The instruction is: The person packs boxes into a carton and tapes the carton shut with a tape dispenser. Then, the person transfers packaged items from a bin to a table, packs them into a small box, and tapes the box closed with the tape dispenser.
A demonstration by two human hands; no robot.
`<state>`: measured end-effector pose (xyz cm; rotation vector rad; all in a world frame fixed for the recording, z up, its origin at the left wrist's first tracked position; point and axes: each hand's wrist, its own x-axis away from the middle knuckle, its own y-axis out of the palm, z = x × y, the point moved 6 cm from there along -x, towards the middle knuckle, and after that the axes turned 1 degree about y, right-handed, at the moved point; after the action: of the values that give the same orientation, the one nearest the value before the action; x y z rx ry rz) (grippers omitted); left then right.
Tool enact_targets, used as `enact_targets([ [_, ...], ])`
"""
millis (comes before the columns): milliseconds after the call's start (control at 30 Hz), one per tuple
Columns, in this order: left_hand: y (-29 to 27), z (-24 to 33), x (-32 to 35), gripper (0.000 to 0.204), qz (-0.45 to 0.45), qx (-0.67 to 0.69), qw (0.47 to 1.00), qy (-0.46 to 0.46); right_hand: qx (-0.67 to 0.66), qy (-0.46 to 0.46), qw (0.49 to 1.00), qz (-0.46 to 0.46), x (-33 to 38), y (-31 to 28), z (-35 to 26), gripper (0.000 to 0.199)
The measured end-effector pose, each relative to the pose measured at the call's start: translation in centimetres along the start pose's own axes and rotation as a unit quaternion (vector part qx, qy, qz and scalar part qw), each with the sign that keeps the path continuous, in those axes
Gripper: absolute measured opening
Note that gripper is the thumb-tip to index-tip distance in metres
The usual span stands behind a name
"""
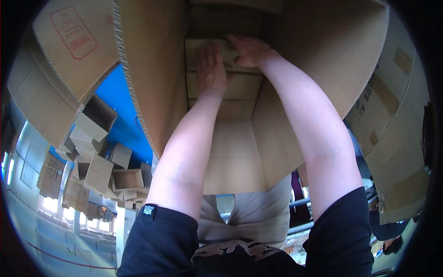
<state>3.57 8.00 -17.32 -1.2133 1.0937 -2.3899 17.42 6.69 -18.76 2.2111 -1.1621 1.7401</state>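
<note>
Both my arms reach down into a large open cardboard carton [235,177]. Several smaller brown cardboard boxes [237,85] sit in a row at its far end. My left hand [212,69] lies flat on these boxes, fingers stretched out and pointing away from me. To its right, my right hand [249,51] rests at the far right of the row, fingers spread toward the left hand. Neither hand is wrapped round anything. The carton's far end is in shadow, and what lies beyond the boxes is hard to make out.
At the left, several small open cardboard boxes [99,171] are heaped by a blue surface [121,108]. A carton flap with a red stamp [74,32] rises at the upper left. More large taped cartons [387,101] stand at the right. Another person's dark sleeve [390,229] shows at lower right.
</note>
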Motion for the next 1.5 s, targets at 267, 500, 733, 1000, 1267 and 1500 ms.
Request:
enact_targets([
  [267, 0.9, -0.4, -1.0, 0.113, -0.165, -0.191, 0.967, 0.038, 0.062, 0.043, 0.934, 0.349, -2.4, -14.1, 3.1, 0.098],
  [500, 1.2, 0.3, -1.0, 0.103, -0.149, -0.236, 0.959, 0.047, 0.173, 0.079, 0.94, 0.284, -3.8, -12.4, 2.0, 0.104],
  [733, 0.9, 0.6, -0.5, 0.098, -0.171, -0.218, 0.96, 0.032, 0.166, 0.045, 0.953, 0.25, -0.7, -12.6, -0.8, 0.09],
  [1000, 0.9, 0.2, -0.7, 0.095, -0.174, -0.179, 0.968, 0.024, 0.1, 0.008, 0.979, 0.177, -3.9, -5.7, 0.4, 0.106],
  [1267, -2.2, 4.3, 3.1, 0.068, -0.107, 0.074, 0.987, -0.09, 0.129, -0.005, 0.923, 0.362, -1.4, -5.9, -0.3, 0.086],
  [1500, -12.1, 7.9, 23.0, 0.046, -0.166, 0.116, 0.977, 0.073, -0.296, 0.052, 0.927, 0.223, 16.2, 0.5, -10.6, 0.024],
])
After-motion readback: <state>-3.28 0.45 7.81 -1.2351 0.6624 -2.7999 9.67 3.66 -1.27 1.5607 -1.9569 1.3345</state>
